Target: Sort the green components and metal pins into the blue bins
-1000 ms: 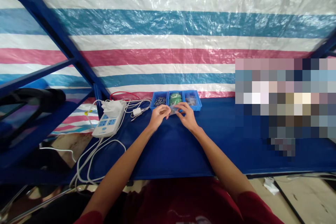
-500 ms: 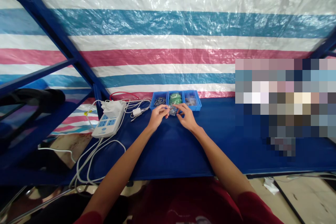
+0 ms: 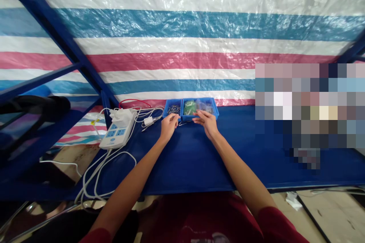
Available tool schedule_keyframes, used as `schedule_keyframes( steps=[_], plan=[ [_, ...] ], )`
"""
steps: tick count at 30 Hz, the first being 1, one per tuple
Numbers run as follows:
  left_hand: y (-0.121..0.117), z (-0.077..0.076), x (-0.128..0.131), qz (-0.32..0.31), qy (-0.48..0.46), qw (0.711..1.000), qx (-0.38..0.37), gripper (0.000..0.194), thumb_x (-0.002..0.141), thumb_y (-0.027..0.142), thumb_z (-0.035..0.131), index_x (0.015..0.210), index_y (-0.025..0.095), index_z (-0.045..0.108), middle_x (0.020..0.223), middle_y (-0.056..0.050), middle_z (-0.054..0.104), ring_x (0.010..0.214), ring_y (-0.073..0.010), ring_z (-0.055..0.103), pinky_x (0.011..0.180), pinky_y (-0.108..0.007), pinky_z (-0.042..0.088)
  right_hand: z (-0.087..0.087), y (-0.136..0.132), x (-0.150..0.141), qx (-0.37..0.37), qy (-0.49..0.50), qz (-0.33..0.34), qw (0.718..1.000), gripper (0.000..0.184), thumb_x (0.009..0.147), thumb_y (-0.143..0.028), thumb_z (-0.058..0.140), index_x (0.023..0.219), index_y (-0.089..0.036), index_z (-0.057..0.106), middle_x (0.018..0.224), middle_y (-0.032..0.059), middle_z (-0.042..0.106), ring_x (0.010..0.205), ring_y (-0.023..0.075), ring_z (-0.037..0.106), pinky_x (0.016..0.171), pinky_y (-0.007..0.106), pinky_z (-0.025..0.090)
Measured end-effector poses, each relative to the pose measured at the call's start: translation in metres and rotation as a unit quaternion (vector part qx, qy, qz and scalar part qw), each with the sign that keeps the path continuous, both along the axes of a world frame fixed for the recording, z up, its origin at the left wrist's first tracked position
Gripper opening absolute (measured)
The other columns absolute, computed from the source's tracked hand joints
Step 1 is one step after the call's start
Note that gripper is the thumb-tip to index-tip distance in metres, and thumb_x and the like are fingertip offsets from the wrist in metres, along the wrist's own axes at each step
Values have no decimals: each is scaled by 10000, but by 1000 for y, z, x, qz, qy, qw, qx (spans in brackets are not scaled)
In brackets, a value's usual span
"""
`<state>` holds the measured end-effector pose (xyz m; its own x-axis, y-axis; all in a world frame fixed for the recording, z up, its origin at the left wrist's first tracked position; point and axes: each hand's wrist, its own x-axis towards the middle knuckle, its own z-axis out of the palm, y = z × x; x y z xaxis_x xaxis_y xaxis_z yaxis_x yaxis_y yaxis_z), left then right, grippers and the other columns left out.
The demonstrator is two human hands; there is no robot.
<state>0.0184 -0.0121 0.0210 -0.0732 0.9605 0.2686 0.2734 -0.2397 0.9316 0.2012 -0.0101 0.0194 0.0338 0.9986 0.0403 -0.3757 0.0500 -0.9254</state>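
My left hand (image 3: 169, 126) is at the front of the left blue compartment, its fingers pinched together; what they hold, if anything, is too small to make out. That compartment holds many small dark metal pieces (image 3: 173, 110), like screws. My right hand (image 3: 208, 123) is open, fingers stretched out to the left, in front of the right compartment. Clear plastic bags (image 3: 205, 105) lie in that compartment, just beyond the fingers. Green-and-clear packets (image 3: 189, 107) fill the middle compartment. A thin, shiny sliver (image 3: 182, 123) shows between my hands, near the bins' front edge; its kind is unclear.
The blue bins (image 3: 217, 114) stand at the back of the blue table (image 3: 194, 159), against a striped plastic sheet (image 3: 182, 60). To the left lie a white power strip (image 3: 115, 134), a small white adapter (image 3: 148, 121) and loose white cables (image 3: 98, 171). The far right is pixelated.
The small clear bag that was between my hands is no longer there; a clear bag now shows higher in the right compartment. My hands have moved apart, and the right fingers have straightened.
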Motion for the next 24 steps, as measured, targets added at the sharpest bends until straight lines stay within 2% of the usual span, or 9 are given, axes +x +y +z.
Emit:
schedule_keyframes(
  steps=[3,6,9,12,16,24],
  plan=[
    [0,-2,-1,19,54,998,9,278,849,398,511,766,168,642,490,42,489,447,-99,456,503,-219,359,4,-1,2,-44,41,-8,998,336,707,-343,755,965,-149,659,870,82,738,636,177,702,635,306,588],
    [1,-5,-2,42,169,985,18,238,856,354,526,786,175,667,522,29,535,498,-119,510,575,-236,391,4,-2,2,-34,41,2,999,389,723,-314,735,1066,-163,630,824,53,737,589,164,692,600,299,588],
    [0,-7,-3,42,321,946,4,148,836,270,573,857,195,699,621,4,613,610,-149,574,623,-248,394,3,-2,0,-27,13,12,999,327,699,-321,727,973,-159,652,726,27,721,525,140,659,550,269,563],
    [-1,-8,-4,33,420,907,-12,181,831,266,613,984,221,698,774,-24,662,733,-178,610,628,-252,395,0,0,-1,-27,-15,14,999,259,657,-335,722,829,-151,664,637,11,689,468,118,611,492,241,520],
    [-1,-12,-5,13,471,882,-15,150,856,266,610,980,222,682,882,-49,664,807,-200,624,642,-259,408,-4,1,-2,-9,-47,23,999,251,645,-348,697,800,-153,667,619,7,671,464,112,588,461,234,488],
    [-4,-13,0,8,497,868,-10,115,902,239,543,947,190,636,982,-81,653,825,-201,631,671,-266,419,-10,1,-5,14,-113,47,992,263,668,-377,661,806,-153,670,632,5,658,469,100,571,440,215,472]
  ],
)
